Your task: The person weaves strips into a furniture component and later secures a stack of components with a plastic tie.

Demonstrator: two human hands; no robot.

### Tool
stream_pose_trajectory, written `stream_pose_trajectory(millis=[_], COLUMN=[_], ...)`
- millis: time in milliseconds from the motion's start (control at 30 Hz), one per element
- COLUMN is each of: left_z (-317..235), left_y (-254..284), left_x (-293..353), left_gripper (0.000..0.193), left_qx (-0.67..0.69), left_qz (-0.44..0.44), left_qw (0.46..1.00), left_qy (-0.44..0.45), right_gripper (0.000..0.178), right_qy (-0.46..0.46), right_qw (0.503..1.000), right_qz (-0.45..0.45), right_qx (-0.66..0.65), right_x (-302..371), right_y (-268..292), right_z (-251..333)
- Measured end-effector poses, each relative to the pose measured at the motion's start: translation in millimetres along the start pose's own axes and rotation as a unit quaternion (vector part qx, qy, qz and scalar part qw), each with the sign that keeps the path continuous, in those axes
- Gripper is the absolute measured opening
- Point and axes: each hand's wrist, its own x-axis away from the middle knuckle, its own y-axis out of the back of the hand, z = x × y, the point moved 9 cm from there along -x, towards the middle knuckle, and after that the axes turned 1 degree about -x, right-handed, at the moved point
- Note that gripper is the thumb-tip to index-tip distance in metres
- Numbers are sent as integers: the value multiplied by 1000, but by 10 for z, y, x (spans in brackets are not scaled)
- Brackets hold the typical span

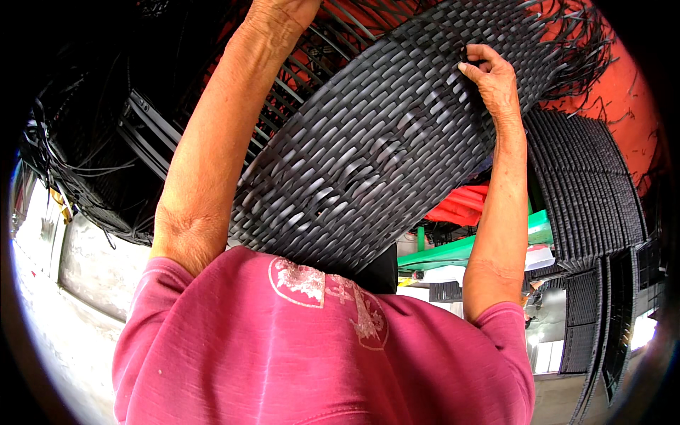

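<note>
A large panel of black woven plastic wicker (pixel 368 142) slants across the middle, rising from near my chest to the upper right. My right hand (pixel 494 79) is over its upper right part, thumb and forefinger curled toward each other in a pinch. Whatever is between the fingertips is too dark against the weave to make out. Near the middle of the panel, several strands bulge up in loose loops (pixel 361 173). My left arm reaches up past the panel's left side. Only the wrist and back of my left hand (pixel 290 6) show at the top edge; its fingers are out of frame.
Loose black strand ends (pixel 577 53) fringe the panel's upper right over a red surface (pixel 627 92). Bare dark rods (pixel 283 92) run along its left. More woven black pieces (pixel 584 184) stand at right, beside a green board (pixel 453 251). Tangled strips (pixel 78 170) hang at left.
</note>
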Motion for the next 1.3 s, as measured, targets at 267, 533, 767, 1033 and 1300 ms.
stream_pose_trajectory(millis=[267,533,767,1033,1300], left_z=[20,508,1137,1336,1296], left_y=[-88,-606,-1251,-1005,-964], left_x=[-21,37,-118,39,170], left_gripper=[10,8,7,13,23], left_qx=[-45,-281,-233,-301,-318], left_qz=[-6,84,98,3,33], left_qw=[999,955,959,952,940], left_qy=[5,45,131,58,121], right_gripper=[33,26,39,17,20], right_qy=[0,127,89,69,-25], right_qw=[1000,959,952,968,991], right_qz=[-20,-182,-191,-225,-132], right_qx=[16,178,221,-89,-10], right_x=[27,443,606,658,20], right_y=[115,-96,-168,151,334], right_z=[50,577,725,469,178])
